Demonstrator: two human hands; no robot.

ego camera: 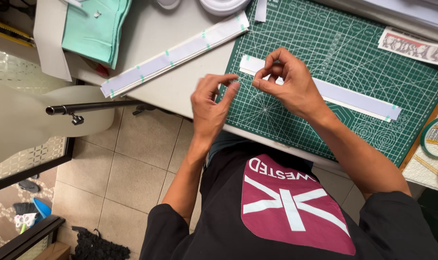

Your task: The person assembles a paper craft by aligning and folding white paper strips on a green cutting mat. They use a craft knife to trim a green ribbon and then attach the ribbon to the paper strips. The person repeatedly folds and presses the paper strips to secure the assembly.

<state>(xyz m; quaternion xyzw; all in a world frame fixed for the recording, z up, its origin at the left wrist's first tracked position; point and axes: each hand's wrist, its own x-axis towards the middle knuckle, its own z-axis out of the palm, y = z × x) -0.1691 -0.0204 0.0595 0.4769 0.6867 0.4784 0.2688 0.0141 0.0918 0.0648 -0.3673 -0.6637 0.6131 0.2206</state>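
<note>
Head view: the scene was seen from above, looking down over a dark shirt with a maroon panel.
Left hand (210, 103): it was held just over the counter's near edge, at the left border of the green cutting mat (344, 58); thumb and forefinger were drawn close together at the tips, the other fingers loosely curled. Whether anything was pinched between them could not be told.
Right hand (284, 79): it was raised over the mat, fingers bent inward, with thumb and forefinger nipped together near the left end of the pale paper strip (346, 96). What, if anything, was gripped could not be made out.
Pale paper strip: it was laid flat on the mat, slanting from upper left to lower right, with a small green tab at its right end; its left end was partly hidden by the right hand.
Second strip (173, 55): a longer pale strip with several green tabs was laid on the white counter (151, 29), left of the mat and well apart from both hands.
Surroundings: mint-green cloth (96, 29) was seen at the counter's far left, a tape roll (433, 137) at the right edge, a black rod (93, 107) below the counter, and tiled floor (132, 178) beneath.
</note>
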